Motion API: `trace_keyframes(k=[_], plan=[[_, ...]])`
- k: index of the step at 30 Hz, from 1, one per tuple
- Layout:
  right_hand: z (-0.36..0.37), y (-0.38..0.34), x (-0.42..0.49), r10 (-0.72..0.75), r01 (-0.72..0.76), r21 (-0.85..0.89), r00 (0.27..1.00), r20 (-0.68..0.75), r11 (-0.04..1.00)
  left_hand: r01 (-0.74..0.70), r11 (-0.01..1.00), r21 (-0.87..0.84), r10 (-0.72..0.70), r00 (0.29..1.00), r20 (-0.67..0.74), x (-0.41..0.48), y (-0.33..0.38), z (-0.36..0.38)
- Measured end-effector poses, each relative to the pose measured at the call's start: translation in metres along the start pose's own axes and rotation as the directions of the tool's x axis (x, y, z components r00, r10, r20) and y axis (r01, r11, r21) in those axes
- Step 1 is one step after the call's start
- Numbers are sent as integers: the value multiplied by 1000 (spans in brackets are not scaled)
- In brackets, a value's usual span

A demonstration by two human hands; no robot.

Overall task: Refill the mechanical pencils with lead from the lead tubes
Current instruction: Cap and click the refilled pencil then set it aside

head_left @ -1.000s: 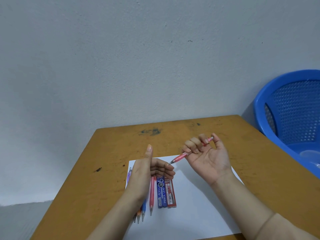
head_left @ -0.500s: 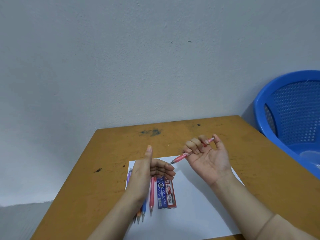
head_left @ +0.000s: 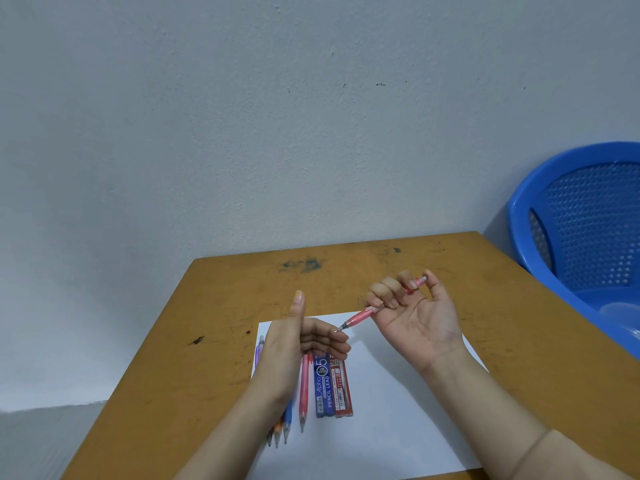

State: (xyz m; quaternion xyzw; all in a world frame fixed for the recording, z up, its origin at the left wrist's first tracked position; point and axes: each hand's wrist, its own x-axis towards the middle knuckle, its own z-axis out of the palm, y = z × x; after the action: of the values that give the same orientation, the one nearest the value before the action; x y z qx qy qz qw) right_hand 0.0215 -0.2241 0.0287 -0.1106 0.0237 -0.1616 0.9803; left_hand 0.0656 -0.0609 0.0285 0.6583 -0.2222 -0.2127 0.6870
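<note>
Grey wall (head_left: 242, 133), wood tbl (head_left: 173, 358), blue basket (head_left: 585, 153)

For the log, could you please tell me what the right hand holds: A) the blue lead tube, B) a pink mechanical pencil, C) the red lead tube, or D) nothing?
B: the right hand grips the pink mechanical pencil; the blue lead tube and red lead tube lie on the paper.
</note>
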Motion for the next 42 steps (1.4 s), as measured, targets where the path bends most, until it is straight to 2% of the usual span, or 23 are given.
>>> trace_keyframes(k=[15,20,24,27,32,34,37,39,42], plan=[[3,-1,-1,-9,8,-17,1000,-18,1000,1,1000,27,-1,1000,7,0,-1,0],[6,3,4,-136,124,-189,989,-52,974,-14,999,32,14,1000,5,2,-2,-1],[8,4,2,-256,224,-458,967,-8,860,-50,997,67,51,999,-16,3,-4,-3],[8,5,-2,-324,265,-665,945,37,698,-79,992,98,83,996,-33,4,-5,-5],[9,6,-4,-397,320,-755,914,85,573,-142,979,143,156,983,-97,7,-9,-11],[10,5,-4,-425,343,-784,898,112,518,-164,964,211,200,967,-160,11,-11,-17],[9,4,-3,-447,342,-812,887,114,472,-151,895,419,260,941,-217,15,-16,-31],[8,2,-1,-467,342,-828,877,112,444,-111,817,565,278,935,-219,18,-20,-41],[5,-4,2,-494,345,-853,861,121,391,-43,640,767,332,915,-227,27,-30,-60]])
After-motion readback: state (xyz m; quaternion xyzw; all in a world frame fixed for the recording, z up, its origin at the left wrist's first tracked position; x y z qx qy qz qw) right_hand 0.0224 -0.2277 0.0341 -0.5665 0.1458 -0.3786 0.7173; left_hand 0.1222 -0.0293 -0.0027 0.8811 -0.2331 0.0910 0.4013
